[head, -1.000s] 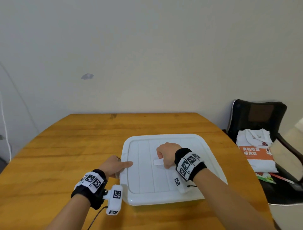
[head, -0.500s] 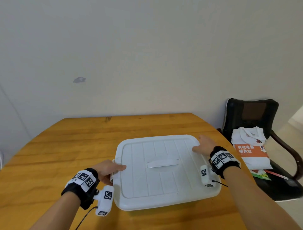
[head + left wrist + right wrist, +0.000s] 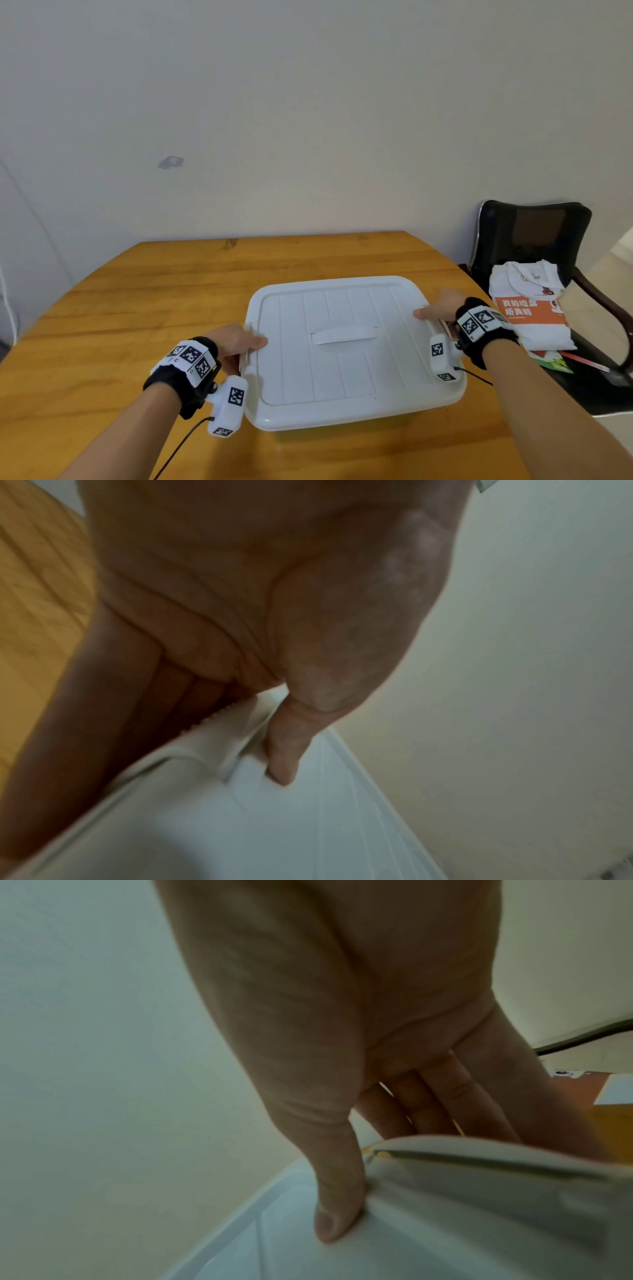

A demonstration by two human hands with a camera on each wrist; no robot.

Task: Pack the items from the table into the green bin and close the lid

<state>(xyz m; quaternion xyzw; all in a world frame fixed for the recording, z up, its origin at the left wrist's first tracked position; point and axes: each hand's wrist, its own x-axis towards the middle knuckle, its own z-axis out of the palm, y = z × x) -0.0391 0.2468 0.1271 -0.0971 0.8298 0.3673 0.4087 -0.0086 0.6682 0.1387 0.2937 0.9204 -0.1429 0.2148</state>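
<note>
A white ribbed lid (image 3: 342, 363) lies flat over the bin, and the bin's body is almost wholly hidden beneath it. The lid's flat handle (image 3: 344, 335) lies down in the middle. My left hand (image 3: 236, 346) holds the left side latch (image 3: 219, 739), thumb (image 3: 284, 748) on the lid top and fingers down the outside. My right hand (image 3: 440, 308) holds the right side latch (image 3: 479, 1177) the same way, with its thumb (image 3: 337, 1199) pressed on the lid (image 3: 342, 1259) and its fingers behind the latch. No loose items show on the table.
The bin stands on a round wooden table (image 3: 137, 308) close to its near edge. A black chair (image 3: 534, 240) at the right holds folded white clothing (image 3: 527, 308) and papers. A plain wall stands behind the table.
My right hand left the lid's centre handle and went to the right edge, where it now holds the latch. My left hand stayed at the left latch.
</note>
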